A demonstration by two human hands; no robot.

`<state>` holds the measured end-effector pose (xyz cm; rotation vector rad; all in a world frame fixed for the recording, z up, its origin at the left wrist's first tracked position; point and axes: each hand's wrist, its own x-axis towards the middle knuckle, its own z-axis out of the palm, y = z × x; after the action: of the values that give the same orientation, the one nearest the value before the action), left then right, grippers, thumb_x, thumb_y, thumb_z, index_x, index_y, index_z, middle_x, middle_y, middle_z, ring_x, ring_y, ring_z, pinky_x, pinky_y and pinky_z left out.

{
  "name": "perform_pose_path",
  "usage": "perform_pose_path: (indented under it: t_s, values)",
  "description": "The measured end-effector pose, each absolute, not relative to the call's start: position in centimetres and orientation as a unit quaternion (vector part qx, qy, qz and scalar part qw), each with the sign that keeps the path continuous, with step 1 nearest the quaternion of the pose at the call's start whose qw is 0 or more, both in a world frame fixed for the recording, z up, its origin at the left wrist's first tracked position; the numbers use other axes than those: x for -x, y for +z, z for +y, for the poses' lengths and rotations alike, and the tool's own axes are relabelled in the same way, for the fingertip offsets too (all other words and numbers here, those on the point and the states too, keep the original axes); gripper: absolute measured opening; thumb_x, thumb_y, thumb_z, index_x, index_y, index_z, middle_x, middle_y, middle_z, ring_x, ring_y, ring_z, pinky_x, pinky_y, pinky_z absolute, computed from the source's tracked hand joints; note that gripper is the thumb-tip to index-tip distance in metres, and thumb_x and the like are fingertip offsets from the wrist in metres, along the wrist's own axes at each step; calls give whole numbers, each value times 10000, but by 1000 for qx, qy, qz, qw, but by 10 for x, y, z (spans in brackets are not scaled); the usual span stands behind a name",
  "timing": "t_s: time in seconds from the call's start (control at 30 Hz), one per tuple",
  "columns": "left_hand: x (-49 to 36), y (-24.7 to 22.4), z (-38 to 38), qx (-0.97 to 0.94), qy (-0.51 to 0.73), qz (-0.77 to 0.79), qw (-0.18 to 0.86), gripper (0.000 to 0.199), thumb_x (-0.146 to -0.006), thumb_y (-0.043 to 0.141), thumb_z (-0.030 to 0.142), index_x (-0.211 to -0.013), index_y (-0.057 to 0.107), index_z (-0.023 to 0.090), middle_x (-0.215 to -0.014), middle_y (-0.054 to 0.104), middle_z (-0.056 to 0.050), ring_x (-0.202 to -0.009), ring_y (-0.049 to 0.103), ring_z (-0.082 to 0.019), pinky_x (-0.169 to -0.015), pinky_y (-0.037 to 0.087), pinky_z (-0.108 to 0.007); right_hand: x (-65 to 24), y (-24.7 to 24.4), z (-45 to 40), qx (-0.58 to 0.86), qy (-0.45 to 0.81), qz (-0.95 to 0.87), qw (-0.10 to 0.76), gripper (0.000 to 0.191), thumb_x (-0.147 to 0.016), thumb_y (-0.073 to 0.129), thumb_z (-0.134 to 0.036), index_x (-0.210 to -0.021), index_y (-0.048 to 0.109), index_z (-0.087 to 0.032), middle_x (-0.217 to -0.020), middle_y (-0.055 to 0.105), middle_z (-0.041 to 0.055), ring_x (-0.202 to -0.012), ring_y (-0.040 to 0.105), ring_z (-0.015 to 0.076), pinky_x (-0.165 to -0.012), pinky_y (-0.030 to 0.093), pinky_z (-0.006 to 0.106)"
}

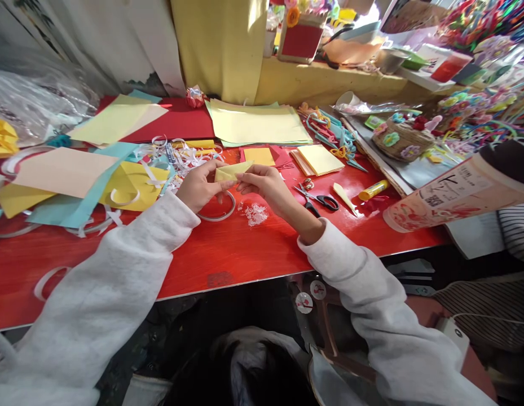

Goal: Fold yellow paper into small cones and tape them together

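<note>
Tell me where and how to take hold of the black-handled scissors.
Take the scissors by their black handle loops, probably with the right hand, from the near right: they lie on the red table with the loops toward that side and the blades pointing away to the left.

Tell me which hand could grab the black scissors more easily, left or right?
Probably the right hand: the scissors lie on the red table just to its right. The left hand is farther away. Both hands hold the small yellow paper, so neither is free.
</note>
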<state>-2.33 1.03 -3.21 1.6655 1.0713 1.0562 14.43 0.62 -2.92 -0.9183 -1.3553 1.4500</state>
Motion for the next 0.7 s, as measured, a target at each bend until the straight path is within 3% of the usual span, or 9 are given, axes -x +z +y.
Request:
perform_pose_path:
  t_s: [0.1, 0.3, 0.43, 0.53, 0.63, 0.7]
  values:
    - [26, -28, 10, -660, 423, 419, 457, 231, -657, 689, 274, -833, 632, 135, -580, 559, 23, -417, 455, -56, -392, 376, -188, -148, -26, 6, 356, 613, -533, 462, 158, -698, 641, -228, -773, 518, -164, -660, 625, -16, -581, 586, 63, -632, 508, 206]
    - [28, -26, 9, -588, 417, 420, 552, 338, -664, 671, 188, -1002, 663, 179, -660, 610, -4, -448, 492, -57, -387, 411, -177, -153, -22, 5, 345, 647, -540, 414, 219, -678, 644, -228, -676, 428, -189, -638, 641, -9, -587, 626, 99, -613, 520, 230]
    - [29, -27, 8, -549, 420, 384, 612, 272, -642, 667, 122, -904, 707, 184, -744, 641, -20, -462, 510, -46, -427, 463, -181, -156, -22, 5, 332, 665, -538, 398, 127, -693, 622, -206, -766, 523, -175, -675, 668, 0, -604, 638, 99, -629, 522, 222]
    - [29, -24, 7, -524, 414, 368, 647, 249, -650, 637, 93, -869, 716, 184, -709, 637, -16, -453, 514, -46, -416, 460, -170, -158, -25, 7, 302, 689, -529, 392, 172, -710, 606, -185, -877, 605, -145, -739, 692, 34, -650, 650, 103, -654, 526, 213]
    - [29, -19, 4, -513, 404, 372, 660, 238, -671, 606, 91, -876, 707, 158, -630, 614, -12, -460, 536, -68, -421, 475, -181, -159, -26, 8, 309, 690, -522, 395, 186, -716, 592, -170, -890, 643, -126, -749, 695, 46, -655, 650, 104, -682, 532, 225]
    - [27, -16, 1, -516, 398, 377, 658, 217, -700, 606, 138, -898, 694, 139, -682, 630, -29, -472, 550, -77, -427, 488, -196, -157, -26, 7, 336, 669, -527, 402, 188, -721, 584, -172, -886, 659, -127, -725, 691, 39, -641, 648, 103, -689, 534, 234]
